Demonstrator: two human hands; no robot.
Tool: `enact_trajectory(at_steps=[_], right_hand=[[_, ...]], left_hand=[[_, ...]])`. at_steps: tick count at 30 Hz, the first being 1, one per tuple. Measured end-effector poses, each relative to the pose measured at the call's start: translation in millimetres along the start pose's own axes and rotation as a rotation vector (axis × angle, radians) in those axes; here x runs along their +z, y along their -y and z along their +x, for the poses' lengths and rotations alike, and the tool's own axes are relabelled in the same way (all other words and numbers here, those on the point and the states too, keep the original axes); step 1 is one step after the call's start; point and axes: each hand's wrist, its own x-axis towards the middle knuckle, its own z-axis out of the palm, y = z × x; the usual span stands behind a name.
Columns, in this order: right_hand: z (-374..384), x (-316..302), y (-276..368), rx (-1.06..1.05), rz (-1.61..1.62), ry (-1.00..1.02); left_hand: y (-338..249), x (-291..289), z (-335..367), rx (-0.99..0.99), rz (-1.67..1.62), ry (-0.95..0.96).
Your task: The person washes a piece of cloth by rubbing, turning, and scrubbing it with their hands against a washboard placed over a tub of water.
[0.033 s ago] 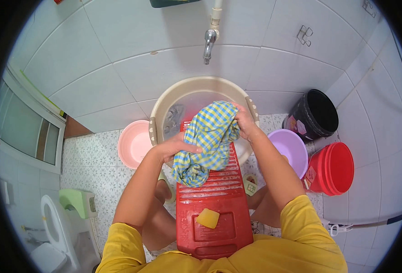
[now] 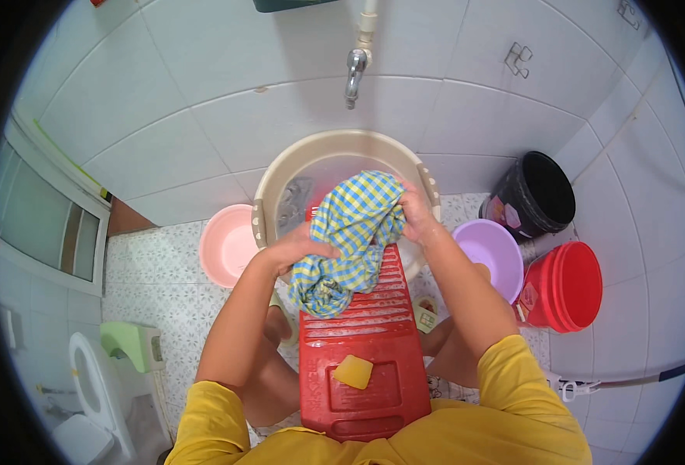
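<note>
Checked cloth: your blue, yellow and white cloth is the centre of this clock, with 12 pointing away from you; it is bunched in loose folds, slanting from 1 down to 7.
Left hand: at 9, your left hand is clamped on the cloth's edge, thumb laid over the top; the other fingers are mostly hidden.
Right hand: at 2, your right hand pinches the cloth's upper corner, fingers closed on the fabric.
Washboard: below the cloth, the red ridged washboard runs from your lap at 6 up into the beige basin; pale suds streak its ridges. You cannot tell whether the cloth's lower end touches it or hangs just above.
Yellow block: at 6, the yellow block lies on the washboard's smooth part, well apart from both hands.
Tap: at 12, the metal tap sticks out from the wall beyond the basin.
Basins: the pink basin is at 9; the purple basin is just past 3.
Buckets: the black bucket stands between 2 and 3, the red bucket between 3 and 4.
Stool: the green stool is at 8, near the white toilet.
</note>
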Motion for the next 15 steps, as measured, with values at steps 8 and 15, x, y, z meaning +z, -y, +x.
enact_trajectory(at_steps=[8, 15], right_hand=[[18, -61, -48, 0.091, 0.389, 0.204], [89, -115, -131, 0.112, 0.367, -0.766]], left_hand=[[36, -13, 6, 0.325, 1.114, -0.401], [39, -8, 15, 0.532, 0.890, -0.355]])
